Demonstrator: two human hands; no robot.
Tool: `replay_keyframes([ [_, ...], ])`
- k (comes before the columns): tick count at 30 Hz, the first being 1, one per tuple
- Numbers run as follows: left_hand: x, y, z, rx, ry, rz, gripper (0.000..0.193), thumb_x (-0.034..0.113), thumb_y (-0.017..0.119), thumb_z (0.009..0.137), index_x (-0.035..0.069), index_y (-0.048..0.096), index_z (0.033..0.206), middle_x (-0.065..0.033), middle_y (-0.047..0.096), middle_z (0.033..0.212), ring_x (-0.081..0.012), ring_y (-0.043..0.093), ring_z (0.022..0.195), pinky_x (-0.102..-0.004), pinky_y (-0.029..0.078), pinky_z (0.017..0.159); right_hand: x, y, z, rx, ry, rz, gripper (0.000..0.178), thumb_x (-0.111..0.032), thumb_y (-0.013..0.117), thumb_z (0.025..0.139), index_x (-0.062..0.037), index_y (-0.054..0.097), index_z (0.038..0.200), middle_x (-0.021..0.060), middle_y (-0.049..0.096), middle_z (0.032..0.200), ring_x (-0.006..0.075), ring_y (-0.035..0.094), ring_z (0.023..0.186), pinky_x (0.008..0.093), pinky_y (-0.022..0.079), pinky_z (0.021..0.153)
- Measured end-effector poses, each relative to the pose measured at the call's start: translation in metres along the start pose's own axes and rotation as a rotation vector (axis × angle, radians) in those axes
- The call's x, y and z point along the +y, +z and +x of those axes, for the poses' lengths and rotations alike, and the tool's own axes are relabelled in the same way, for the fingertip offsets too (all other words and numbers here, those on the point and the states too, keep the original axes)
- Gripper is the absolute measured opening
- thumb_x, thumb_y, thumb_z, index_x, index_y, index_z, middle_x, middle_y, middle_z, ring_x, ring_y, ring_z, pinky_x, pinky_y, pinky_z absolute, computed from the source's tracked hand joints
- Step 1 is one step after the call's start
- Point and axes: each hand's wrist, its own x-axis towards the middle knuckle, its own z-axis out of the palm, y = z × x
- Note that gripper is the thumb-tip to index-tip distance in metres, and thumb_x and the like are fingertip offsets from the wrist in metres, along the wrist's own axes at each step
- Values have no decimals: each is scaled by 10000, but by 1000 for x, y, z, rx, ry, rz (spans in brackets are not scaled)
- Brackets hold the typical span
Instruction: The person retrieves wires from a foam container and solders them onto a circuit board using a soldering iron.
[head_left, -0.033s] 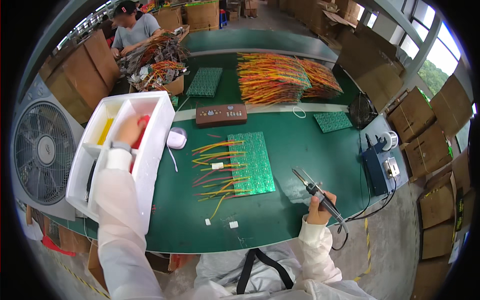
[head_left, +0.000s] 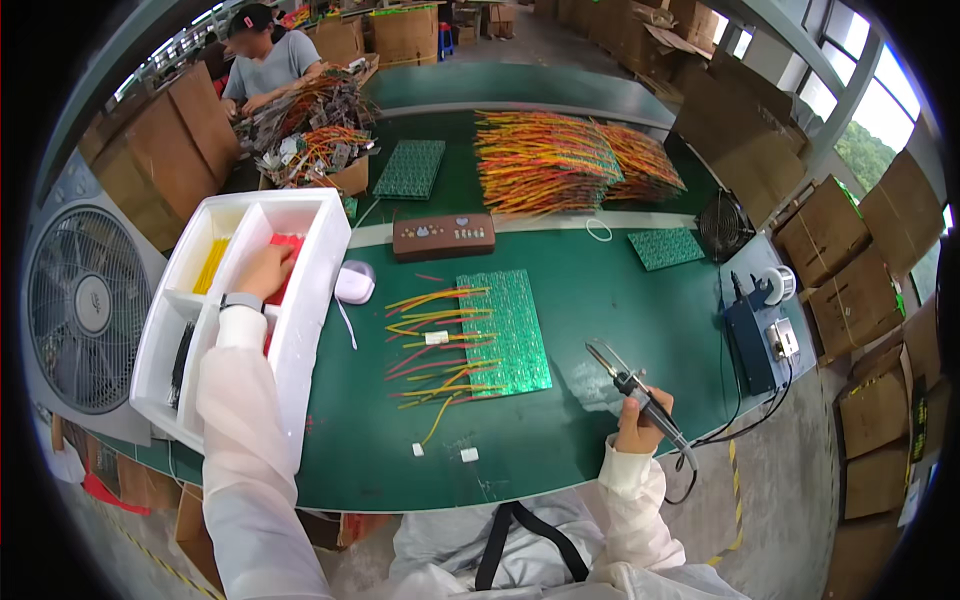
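Observation:
My left hand [head_left: 262, 274] reaches into a compartment of the white foam box [head_left: 335, 240], its fingers drawn together on red wires [head_left: 287, 242]. How many wires it pinches is hidden. Toward the right front of the table, my right hand [head_left: 640, 422] is wrapped around a soldering iron [head_left: 652, 408], with the tip pointing up and left, apart from the work. Between the hands lies a green circuit board panel [head_left: 512, 335]. Yellow and red wires [head_left: 425, 300] stick out from its left side, and a small white connector [head_left: 436, 338] rests among them.
Two white connectors [head_left: 469, 455] lie near the front edge. A brown case [head_left: 443, 237] and a white earbud case [head_left: 354, 283] sit beyond. Wired boards [head_left: 545, 160] are piled at the back. A blue soldering station [head_left: 755, 340] stands right, a fan [head_left: 90, 300] left. A co-worker [head_left: 270, 62] sits far left.
My left hand has moved slightly down and right within the red-wire compartment and is less blurred. My right hand and the soldering iron have hardly moved.

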Motion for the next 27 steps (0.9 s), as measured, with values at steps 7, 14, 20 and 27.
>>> replay_keyframes([
  [7, 34, -1, 14, -25, -177, -68, 132, 92, 652, 660, 41, 582, 759, -128, 611, 753, -288, 573, 706, -366, 447, 662, -2, -9, 4, 7, 108, -35, 324, -222, 652, 769, -30, 457, 940, 26, 501, 730, 64, 428, 566, 184, 339, 521],
  [14, 25, -3, 17, -5, -193, -123, 80, 71, 641, 651, 37, 584, 697, -119, 602, 693, -238, 583, 662, -319, 456, 630, -2, -8, 2, -19, 180, 11, 340, -220, 666, 761, -24, 468, 957, 37, 512, 836, 93, 473, 700, 215, 382, 662],
  [20, 15, 0, 14, 144, -209, -121, 43, 91, 629, 641, 55, 610, 654, -118, 613, 680, -263, 593, 674, -345, 458, 641, -5, -6, 3, -49, 105, -93, 347, -256, 679, 746, -29, 490, 928, 36, 516, 823, 97, 473, 711, 223, 385, 668],
  [27, 8, -9, 21, 169, -178, -177, 112, 130, 613, 678, 19, 625, 690, -124, 625, 682, -226, 603, 647, -303, 461, 631, -13, -7, 0, -28, 232, 21, 350, -233, 669, 760, -18, 480, 959, 50, 525, 852, 110, 488, 747, 235, 392, 702],
])
